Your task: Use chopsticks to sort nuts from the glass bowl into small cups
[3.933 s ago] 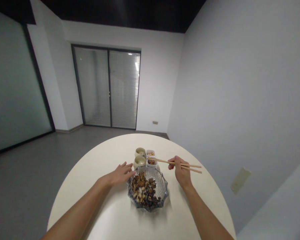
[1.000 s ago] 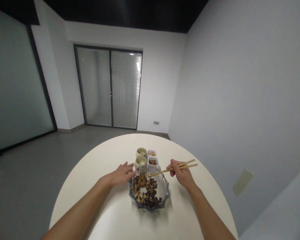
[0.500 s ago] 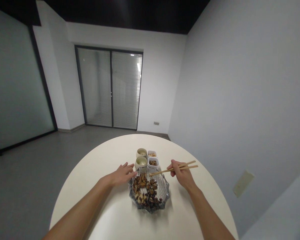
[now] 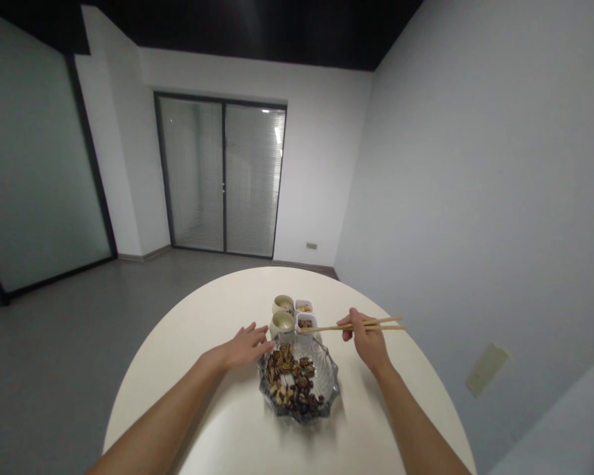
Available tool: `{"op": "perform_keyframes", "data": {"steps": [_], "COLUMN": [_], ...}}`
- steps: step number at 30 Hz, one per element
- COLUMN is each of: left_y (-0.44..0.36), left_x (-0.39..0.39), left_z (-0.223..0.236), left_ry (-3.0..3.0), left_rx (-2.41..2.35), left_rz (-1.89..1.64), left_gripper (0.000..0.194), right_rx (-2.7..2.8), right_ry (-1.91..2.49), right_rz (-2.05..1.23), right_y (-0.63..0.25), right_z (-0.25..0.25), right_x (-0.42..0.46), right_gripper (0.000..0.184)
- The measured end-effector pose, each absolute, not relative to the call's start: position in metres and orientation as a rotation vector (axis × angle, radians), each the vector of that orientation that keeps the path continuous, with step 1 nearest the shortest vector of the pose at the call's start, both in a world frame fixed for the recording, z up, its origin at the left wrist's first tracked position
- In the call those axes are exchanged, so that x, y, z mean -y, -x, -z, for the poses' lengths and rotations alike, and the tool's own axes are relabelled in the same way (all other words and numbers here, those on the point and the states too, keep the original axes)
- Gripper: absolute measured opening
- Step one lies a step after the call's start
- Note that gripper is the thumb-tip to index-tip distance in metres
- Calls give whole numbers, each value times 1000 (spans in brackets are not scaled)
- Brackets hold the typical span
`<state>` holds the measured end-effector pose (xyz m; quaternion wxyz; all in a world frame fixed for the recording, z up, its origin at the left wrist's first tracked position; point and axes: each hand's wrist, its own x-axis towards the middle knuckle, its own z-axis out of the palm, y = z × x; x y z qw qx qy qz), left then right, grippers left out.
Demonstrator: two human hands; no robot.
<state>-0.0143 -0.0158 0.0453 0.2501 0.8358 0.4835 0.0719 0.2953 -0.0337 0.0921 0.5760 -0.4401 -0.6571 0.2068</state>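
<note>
Tabletop: round, white.
Glass bowl: midway between the tabletop's left and right edges, holding nuts and darker pieces.
Near cup: toward the far edge, left of the near white dish; far cup and far white dish behind.
Left hand: fingers spread, apparently touching the bowl's left rim.
Right hand: fingers clamped on chopsticks.
Chopsticks: tips now raised from inside the bowl to its far rim, just before the near white dish; work seemingly shifts dishward; any gripped piece indiscernible.
</note>
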Motion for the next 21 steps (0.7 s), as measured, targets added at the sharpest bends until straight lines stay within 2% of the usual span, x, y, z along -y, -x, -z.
{"op": "perform_keyframes", "data": {"steps": [6,21], "left_y": [15,15], "left_x": [13,15], "left_z": [-43,-51], "left_ry": [-2277,-2258], "left_rx": [-1323,-1318], "left_rz": [-187,-196], "left_gripper": [68,66], "right_rx": [1454,1566], "right_ry": [1012,1120], "right_rz": [-392,-329], "right_y": [-273,-236], "right_z": [-104,-92], "right_x": [13,-21], "right_gripper": [53,57]}}
